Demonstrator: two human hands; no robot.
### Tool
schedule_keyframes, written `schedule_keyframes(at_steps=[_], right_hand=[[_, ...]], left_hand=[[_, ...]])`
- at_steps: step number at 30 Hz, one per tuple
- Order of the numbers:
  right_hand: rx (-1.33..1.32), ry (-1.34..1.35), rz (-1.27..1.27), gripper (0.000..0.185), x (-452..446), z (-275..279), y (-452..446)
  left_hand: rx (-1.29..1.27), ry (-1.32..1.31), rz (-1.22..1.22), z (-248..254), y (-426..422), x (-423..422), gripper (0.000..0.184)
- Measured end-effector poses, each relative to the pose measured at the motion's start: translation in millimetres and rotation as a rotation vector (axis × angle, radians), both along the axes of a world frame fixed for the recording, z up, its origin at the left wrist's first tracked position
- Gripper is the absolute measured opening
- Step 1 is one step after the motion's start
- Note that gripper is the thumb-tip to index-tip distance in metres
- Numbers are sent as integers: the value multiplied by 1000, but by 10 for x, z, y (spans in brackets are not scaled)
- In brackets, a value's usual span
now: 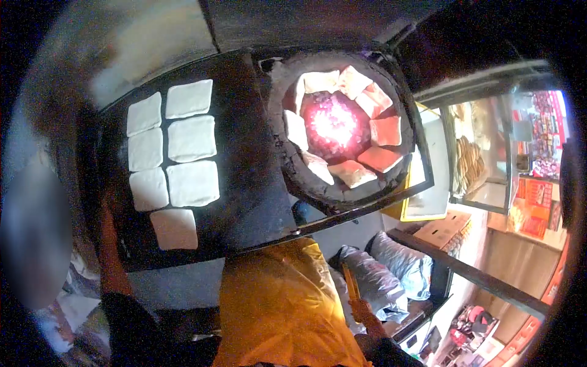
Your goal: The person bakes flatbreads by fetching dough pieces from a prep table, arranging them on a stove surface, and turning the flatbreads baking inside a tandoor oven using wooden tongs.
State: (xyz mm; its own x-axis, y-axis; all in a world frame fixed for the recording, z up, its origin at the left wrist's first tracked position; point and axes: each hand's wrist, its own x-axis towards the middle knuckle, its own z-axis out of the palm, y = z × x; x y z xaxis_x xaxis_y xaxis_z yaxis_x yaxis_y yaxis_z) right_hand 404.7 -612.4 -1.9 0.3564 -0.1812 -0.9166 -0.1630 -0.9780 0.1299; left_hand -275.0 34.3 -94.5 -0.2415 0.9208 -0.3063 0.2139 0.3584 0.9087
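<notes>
My right hand is closed around a long, narrow yellowish tool that looks like tongs, low beside the orange apron. My left hand is a dim shape at the left edge of the black griddle; its fingers are hard to make out. Several flat white squares of dough lie in two columns on the black griddle. To their right, several dough pieces lean around the inside of a round oven, some lit reddish, about glowing coals.
A person stands at the far left. Grey plastic-wrapped bags lie below the griddle, near a cardboard box and a dark rail. A glass case at the right holds stacked bread. Shop shelves show beyond.
</notes>
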Motion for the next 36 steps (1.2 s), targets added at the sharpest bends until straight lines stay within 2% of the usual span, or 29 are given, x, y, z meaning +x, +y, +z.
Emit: schedule_keyframes(at_steps=[2, 7, 8, 10, 11, 13, 14, 16, 17, 19, 20, 22, 23, 25, 29, 32, 33, 36], right_hand=[[-17, 18, -22, 19, -8, 101, -32], [116, 34, 305, 27, 76, 482, -91], [121, 39, 294, 27, 183, 332, -141], [131, 20, -133, 32, 463, -51, -261], [133, 31, -144, 32, 449, -82, -293], [716, -201, -489, 32, 277, -26, -287], [713, -197, -510, 32, 283, 143, -164], [514, -17, -184, 33, 437, 516, 122], [520, -5, -198, 33, 528, 287, 28], [112, 63, -322, 34, 682, -405, -218], [117, 78, -328, 34, 682, -523, -289], [466, 159, -589, 37, 637, -709, -456], [473, 171, -597, 37, 590, -901, -622], [529, 240, -798, 39, 491, -1442, -1035], [496, 258, -635, 42, 578, -1833, -1278], [311, 307, -848, 42, 570, -1867, -1347], [300, 314, -841, 42, 525, -1883, -1402], [466, 249, -411, 32, 479, -2132, -1584]], left_hand=[[-4, -55, 9, 78, -14, 177, 60], [-29, -114, -18, 318, -101, 752, 61], [-37, -115, -27, 377, -113, 900, 61], [-52, -117, -48, 508, -156, 1214, 61], [-59, -118, -58, 572, -186, 1388, 62], [-84, -114, -91, 705, -219, 1769, 62], [-97, -112, -108, 764, -237, 1967, 62], [-125, -117, -146, 872, -309, 2388, 63], [-140, -120, -170, 919, -362, 2636, 63], [-175, -118, -208, 1006, -439, 3087, 63], [-193, -121, -227, 1048, -484, 3299, 64], [-235, -131, -273, 1124, -581, 3751, 64], [-251, -132, -295, 1149, -625, 3984, 64], [-283, -137, -332, 1223, -720, 4415, 65], [-382, -143, -369, 1276, -906, 5223, 66], [-491, -104, -270, 1146, -900, 5770, 69], [-541, -88, -224, 1105, -844, 5902, 71], [-532, -7, -223, 1155, -832, 5757, 70]])
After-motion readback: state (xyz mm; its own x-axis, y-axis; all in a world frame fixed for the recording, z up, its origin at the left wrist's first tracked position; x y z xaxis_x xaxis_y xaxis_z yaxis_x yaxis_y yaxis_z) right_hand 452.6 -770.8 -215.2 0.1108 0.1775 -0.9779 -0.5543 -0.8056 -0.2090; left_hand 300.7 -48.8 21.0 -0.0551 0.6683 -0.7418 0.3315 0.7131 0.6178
